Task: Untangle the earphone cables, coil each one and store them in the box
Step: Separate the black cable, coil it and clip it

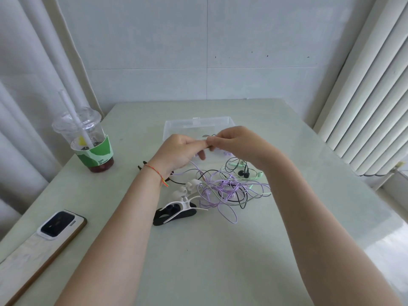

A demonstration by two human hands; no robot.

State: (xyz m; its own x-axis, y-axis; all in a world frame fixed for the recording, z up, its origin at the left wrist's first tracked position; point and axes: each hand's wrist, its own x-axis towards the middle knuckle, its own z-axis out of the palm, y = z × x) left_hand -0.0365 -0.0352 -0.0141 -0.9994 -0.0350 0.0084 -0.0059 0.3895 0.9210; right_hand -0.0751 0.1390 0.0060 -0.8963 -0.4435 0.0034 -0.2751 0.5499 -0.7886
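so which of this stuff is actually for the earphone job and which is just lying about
For the job: tangled purple, black and mint earphone cables, clear plastic box, white and black cable clips.
Lying about: plastic drink cup with green sleeve, white-backed phone.

Both hands (205, 146) raised, fingertips meeting (pinched), forearms converging

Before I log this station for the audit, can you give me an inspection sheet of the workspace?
Surface: pale green table, glossy.
Job's things: clear box at the far side, looks empty; clips beside the tangle.
Clutter: drink cup with straw, phone, both left.
Hands: left hand and right hand together pinch a cable end above the box.
Cables: purple, green and black earphone cables tangled.
Surroundings: tiled wall, curtain, radiator.
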